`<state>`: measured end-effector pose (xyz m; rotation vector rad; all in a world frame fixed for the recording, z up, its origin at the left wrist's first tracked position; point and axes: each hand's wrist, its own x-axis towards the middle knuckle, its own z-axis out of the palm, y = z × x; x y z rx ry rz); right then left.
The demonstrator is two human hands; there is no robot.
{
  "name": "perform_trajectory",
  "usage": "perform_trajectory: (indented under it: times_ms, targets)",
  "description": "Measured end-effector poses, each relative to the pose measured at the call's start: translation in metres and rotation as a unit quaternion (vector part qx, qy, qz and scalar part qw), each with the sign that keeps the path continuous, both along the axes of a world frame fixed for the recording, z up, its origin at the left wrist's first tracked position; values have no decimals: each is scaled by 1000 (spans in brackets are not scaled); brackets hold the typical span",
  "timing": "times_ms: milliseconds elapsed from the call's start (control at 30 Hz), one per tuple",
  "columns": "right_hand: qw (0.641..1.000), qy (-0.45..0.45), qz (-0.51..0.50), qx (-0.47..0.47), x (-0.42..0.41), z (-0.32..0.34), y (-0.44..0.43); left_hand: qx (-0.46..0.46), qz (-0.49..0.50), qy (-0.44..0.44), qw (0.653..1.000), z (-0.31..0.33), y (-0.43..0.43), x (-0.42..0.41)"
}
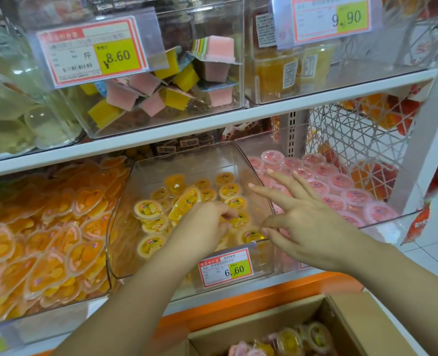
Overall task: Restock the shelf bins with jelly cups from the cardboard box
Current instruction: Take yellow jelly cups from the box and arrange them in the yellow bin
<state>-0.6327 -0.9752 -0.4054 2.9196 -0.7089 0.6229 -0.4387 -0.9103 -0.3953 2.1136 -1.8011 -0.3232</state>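
While left hand curls, right hand splays

Middle bin: on the lower shelf, jelly cups inside (left hand among them)
Left bin, right bin: flanking it
Cardboard box: below, in front
Upper bins: shelf above
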Motion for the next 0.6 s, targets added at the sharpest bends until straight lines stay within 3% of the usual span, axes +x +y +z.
perform_trajectory:
  times_ms: [233, 367, 467, 533, 600]
  targets:
    - [999, -37, 21, -32, 0, 3, -1, 111, -116, -76, 984, 4, -9, 7]
    - [993, -21, 53, -108, 7, 17, -4, 107, -134, -73, 983, 6, -7, 13]
    - [984, 123, 37, -120, 22, 39, 5, 63, -118, -76, 988, 7, -3, 21]
    - [957, 263, -4, -125, 36, 49, 9, 50, -112, -91, 988, 3, 1, 28]
    - [927, 346, -23, -144, 46, 53, 10, 53, -107, -108, 987, -4, 4, 34]
